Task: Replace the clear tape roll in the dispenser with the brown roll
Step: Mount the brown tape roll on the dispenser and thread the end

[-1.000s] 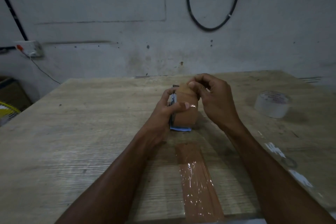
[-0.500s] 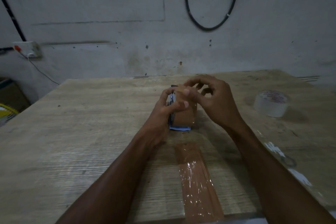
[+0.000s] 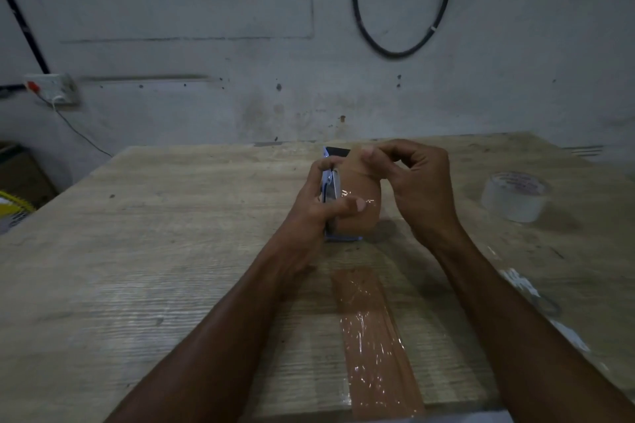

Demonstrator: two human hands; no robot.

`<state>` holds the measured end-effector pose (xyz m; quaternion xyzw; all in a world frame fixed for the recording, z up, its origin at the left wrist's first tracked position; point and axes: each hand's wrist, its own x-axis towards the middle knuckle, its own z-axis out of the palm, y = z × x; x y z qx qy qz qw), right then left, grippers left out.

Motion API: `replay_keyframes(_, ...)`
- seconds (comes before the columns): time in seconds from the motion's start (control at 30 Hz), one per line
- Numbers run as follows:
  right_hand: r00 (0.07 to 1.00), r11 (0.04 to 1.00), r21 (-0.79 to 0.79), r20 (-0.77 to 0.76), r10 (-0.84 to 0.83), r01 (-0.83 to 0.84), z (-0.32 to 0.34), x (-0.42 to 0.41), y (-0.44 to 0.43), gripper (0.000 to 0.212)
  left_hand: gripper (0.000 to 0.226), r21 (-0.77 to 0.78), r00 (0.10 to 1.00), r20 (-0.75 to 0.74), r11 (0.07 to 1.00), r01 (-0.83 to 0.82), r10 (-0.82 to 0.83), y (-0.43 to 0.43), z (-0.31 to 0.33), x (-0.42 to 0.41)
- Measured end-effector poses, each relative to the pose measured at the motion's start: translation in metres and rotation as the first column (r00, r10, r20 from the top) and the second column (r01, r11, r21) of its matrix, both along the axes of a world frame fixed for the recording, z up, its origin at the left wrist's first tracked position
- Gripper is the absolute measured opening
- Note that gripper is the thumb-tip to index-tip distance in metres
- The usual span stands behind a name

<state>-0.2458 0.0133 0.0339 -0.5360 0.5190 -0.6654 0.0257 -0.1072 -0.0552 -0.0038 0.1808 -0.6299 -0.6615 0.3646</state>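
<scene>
Hands meet at the metal tape dispenser (image 3: 329, 189) on the wooden table (image 3: 171, 233): left hand (image 3: 319, 206) clasps it and its brown tape roll (image 3: 360, 203), right hand (image 3: 412, 182) pinches the tape's end. Right of the dispenser, well apart, sits the clear tape roll (image 3: 513, 196).

I read this as a bare workshop: beyond my hands a stained grey wall (image 3: 240, 96), a black cable (image 3: 402, 51) looped above, a surface-mounted socket (image 3: 51, 87) far left, a rough wooden bench (image 3: 154, 251) beneath.
</scene>
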Motion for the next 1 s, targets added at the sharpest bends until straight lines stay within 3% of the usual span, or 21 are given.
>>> replay_keyframes(0.17,0.983,0.996,0.005,0.160,0.089,-0.090,0.000,0.004,0.000,0.011,0.065,-0.059,0.999,0.000,0.997,0.045,-0.045,0.001,0.002,0.003)
replay_keyframes(0.27,0.987,0.996,0.011,0.136,0.089,-0.091,0.000,0.005,0.001,0.007,0.064,-0.016,0.998,-0.021,0.998,0.065,-0.066,0.004,0.002,0.002)
replay_keyframes(0.4,0.992,0.994,0.048,0.081,0.095,-0.099,-0.001,0.008,0.000,0.007,0.028,0.143,0.993,-0.108,0.989,-0.032,0.048,0.004,0.001,-0.003)
replay_keyframes(0.53,0.989,0.995,0.052,0.123,0.077,-0.084,-0.003,0.008,-0.003,0.006,0.017,0.123,0.990,-0.107,0.989,-0.082,0.096,0.004,0.003,-0.007)
replay_keyframes(0.83,0.968,0.997,0.076,0.250,-0.021,0.002,-0.004,0.007,-0.007,0.009,0.030,0.029,0.996,-0.066,0.998,-0.055,0.057,0.002,0.005,-0.004)
replay_keyframes(1.0,0.946,0.988,0.104,0.314,0.077,-0.115,-0.003,0.009,-0.006,0.014,0.057,0.019,0.994,-0.102,0.999,-0.043,0.044,0.003,0.008,-0.003)
